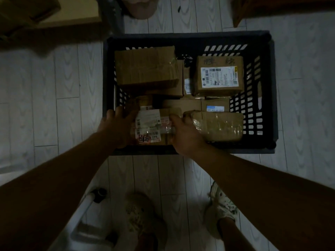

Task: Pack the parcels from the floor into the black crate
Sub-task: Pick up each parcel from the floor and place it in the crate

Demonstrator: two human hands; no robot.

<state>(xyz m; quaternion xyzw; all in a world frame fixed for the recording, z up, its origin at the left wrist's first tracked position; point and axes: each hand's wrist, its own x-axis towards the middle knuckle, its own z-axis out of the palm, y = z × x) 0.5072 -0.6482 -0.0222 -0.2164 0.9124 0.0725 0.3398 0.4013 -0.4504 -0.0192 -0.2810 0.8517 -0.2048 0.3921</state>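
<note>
The black crate [268,87] stands on the pale floor straight ahead and holds several brown cardboard parcels. A labelled parcel [154,124] sits at the crate's near left corner. My left hand [116,125] grips its left side and my right hand [184,136] grips its right side, fingers curled over the top edge. A tape-wrapped parcel [219,125] lies just right of it. A large plain box [146,66] fills the far left, and a box with a white shipping label [219,75] sits at the far right.
My two feet in light shoes [145,218] stand on the floor just before the crate. A white pipe-like frame [85,209] is at the lower left. Dark furniture and cardboard [36,13] lie at the far left, more brown furniture [272,8] at the far right.
</note>
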